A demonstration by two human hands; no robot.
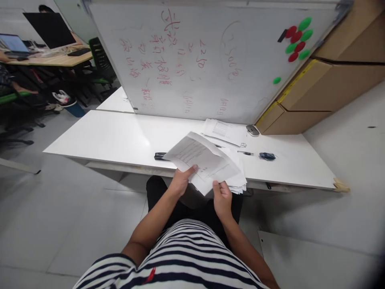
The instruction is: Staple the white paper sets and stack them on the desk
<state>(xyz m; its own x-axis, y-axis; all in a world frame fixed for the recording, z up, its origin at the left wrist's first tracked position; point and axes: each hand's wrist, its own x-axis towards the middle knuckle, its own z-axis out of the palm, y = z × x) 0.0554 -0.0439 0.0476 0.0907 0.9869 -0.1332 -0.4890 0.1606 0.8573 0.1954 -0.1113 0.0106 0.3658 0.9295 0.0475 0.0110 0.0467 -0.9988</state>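
Observation:
Between my hands, above the front edge of the white desk (120, 136), is a printed sheet of paper (207, 158), tilted and slightly bent. My left hand (181, 180) pinches its near left edge, thumb on top. At the near right edge, my right hand (221, 196) grips the sheet with its thumb up and fingers curled. Under and behind the sheet, a stack of papers (240, 186) pokes out over the desk edge. A black stapler-like object (160, 156) lies just left of the sheet, partly covered by it.
Farther back lie more printed papers (224, 130), a grey mouse (252, 130), a pen (246, 153) and a small dark blue object (267, 156). A whiteboard (204, 88) with red writing and magnets stands behind. Cardboard boxes (313, 88) are stacked at right. People sit at another desk (60, 59), far left.

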